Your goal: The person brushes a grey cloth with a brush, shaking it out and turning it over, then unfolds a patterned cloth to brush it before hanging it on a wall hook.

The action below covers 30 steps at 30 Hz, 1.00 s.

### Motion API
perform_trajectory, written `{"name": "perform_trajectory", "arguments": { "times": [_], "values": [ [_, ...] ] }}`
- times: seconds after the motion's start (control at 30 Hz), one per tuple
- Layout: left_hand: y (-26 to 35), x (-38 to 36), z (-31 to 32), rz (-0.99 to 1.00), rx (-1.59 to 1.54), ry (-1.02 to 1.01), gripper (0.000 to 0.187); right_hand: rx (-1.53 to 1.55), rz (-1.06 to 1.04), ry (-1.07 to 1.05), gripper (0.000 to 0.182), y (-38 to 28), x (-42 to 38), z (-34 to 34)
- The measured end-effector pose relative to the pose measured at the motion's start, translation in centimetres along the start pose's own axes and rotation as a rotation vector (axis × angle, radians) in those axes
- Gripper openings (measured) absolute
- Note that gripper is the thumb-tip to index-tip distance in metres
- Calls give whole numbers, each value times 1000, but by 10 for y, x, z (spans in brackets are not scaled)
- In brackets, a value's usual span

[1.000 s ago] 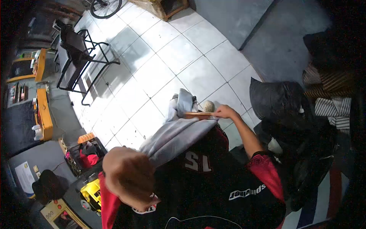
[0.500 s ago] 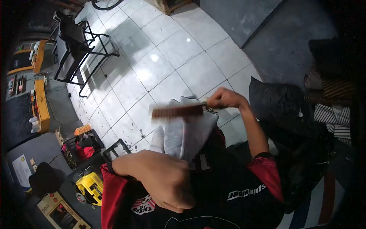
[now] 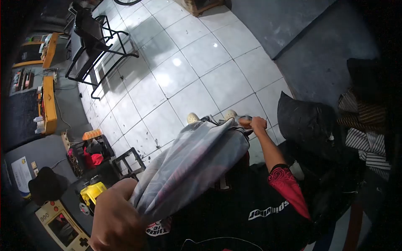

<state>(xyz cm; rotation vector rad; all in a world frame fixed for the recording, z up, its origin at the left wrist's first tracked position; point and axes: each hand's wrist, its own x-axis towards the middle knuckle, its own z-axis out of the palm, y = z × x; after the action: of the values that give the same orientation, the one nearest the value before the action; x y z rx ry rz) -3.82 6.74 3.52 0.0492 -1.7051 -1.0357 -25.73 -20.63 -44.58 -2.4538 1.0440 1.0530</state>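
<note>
A grey patterned cloth [image 3: 192, 159] stretches across my lap, pulled up on a slant. My left hand [image 3: 117, 221] is closed at its near left end, low in the view and slightly blurred. At the cloth's far right edge, my right hand [image 3: 258, 124] is wrapped round the handle of a brush [image 3: 245, 122]. Only a small brown part of that brush shows; the rest is hidden by the cloth and fingers. Beyond the cloth, the tips of two cream clogs [image 3: 192, 118] rest on the tiles.
A black folding chair [image 3: 86, 46] stands at the far left. Yellow-edged shelves [image 3: 49, 104] line the left wall. Nearby are a yellow toy vehicle [image 3: 93, 192], a game-console-shaped item [image 3: 63, 226] and a black cap [image 3: 49, 186]. A black cushion [image 3: 305, 119] lies to the right. Dark bits dot the tiled floor [image 3: 167, 83].
My left hand has moved down and left, stretching the cloth out. The brush, earlier swept across above the cloth with its bristles showing, is now at the cloth's right edge, mostly hidden.
</note>
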Motion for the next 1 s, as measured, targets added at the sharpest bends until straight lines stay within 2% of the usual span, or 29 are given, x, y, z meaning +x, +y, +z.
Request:
{"name": "perform_trajectory", "arguments": {
  "times": [0.03, 0.13, 0.2, 0.27, 0.33, 0.4, 0.5, 0.6, 0.67, 0.73, 0.8, 0.87, 0.97, 1.0],
  "values": [
    [0, 0, -1, 6, -2, -3, 14, -28, 50, 0, 45, -1, 1, -3],
    [-8, -2, -2, 32, -19, -11, 12, 173, -11, 333, 33, 5, -2, -26],
    [-20, 0, -1, 50, -34, -21, 11, 521, -393, 215, 34, -2, -5, -69],
    [-35, 2, 0, 73, -47, -40, 9, 903, -410, -216, 32, -39, -75, -164],
    [-48, 4, 0, 88, -57, -58, 8, 1021, -755, -482, 30, -64, -114, -202],
    [-55, 6, 1, 97, -61, -80, 7, 945, -1181, -755, 30, -89, -124, -207],
    [-52, 8, 4, 68, -36, -65, 7, 660, -1178, -895, 36, -127, -126, -194],
    [-35, 5, 5, 52, -17, -43, 7, 284, -925, -529, 42, -146, -79, -144],
    [-17, 5, 4, 44, -7, -27, 7, 191, -832, -302, 49, -136, -23, -82],
    [-1, 2, 2, 41, 4, -10, 8, 18, -494, -213, 49, -119, -20, -69],
    [10, 2, 2, 27, 27, 17, 9, 72, -436, -101, 47, -85, -5, -39],
    [16, 0, 0, 18, 44, 36, 9, -18, -240, 6, 39, -60, 4, -12],
    [19, -4, -5, 9, 63, 67, 11, -3, -110, 70, 35, -34, 6, -6],
    [16, -5, -5, 3, 64, 76, 11, 133, -129, 78, 35, -31, 8, -8]
  ]
}}
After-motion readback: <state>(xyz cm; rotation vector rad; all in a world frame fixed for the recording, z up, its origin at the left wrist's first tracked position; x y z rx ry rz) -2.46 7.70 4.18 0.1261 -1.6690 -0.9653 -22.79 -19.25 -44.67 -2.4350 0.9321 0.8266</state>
